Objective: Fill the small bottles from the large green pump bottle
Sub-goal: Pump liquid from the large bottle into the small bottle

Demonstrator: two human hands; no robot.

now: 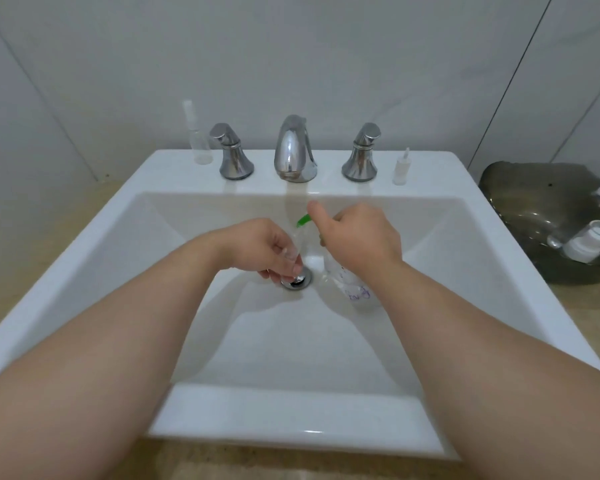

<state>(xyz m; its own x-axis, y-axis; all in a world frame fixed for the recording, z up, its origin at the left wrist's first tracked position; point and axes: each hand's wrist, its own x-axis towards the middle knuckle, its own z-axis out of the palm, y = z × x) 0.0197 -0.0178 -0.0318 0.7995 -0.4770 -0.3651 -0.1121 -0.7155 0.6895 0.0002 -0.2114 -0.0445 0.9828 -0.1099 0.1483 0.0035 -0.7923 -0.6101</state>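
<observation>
Over the white sink basin [326, 341], my right hand [357, 237] grips the large clear pump bottle [354, 289], which bears purple writing. Its green pump nozzle [305, 220] points left, and my thumb lies on top of the pump. My left hand [267, 247] pinches a small clear bottle [300, 240] just under the nozzle, above the chrome drain [297, 280]. Another small clear spray bottle [198, 140] stands on the sink ledge at the back left. A small white spray top [401, 168] stands on the ledge at the back right.
A chrome faucet [295, 150] with two handles [231, 152] [362, 154] stands at the back of the sink. A dark glass dish [551, 220] on the counter at the right holds a white-capped container [591, 240]. Tiled walls rise behind.
</observation>
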